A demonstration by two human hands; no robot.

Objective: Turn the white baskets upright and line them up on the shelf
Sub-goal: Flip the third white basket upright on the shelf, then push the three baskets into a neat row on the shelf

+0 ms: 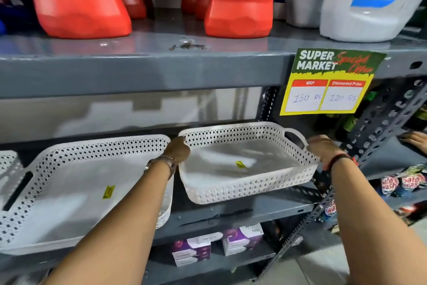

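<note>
Two white perforated baskets stand upright on the grey middle shelf [254, 211]. The right basket [245, 185] sits near the shelf's right end, a yellow sticker inside it. My left hand [178, 148] grips its left rim. My right hand [323, 148] is at its right side by the loop handle, fingers curled; whether it grips the handle is hidden. The left basket [69, 192] is larger in view, overhangs the shelf front and lies partly under my left forearm. A sliver of a third white basket [7, 164] shows at the far left edge.
The shelf above carries red jugs [238, 7] and white jugs [365, 7]. A yellow-green price sign [328, 84] hangs from its edge. A slotted upright post [374, 137] stands right of the basket. Purple boxes [217, 245] sit on the shelf below. Another person's hand [416, 140] shows at right.
</note>
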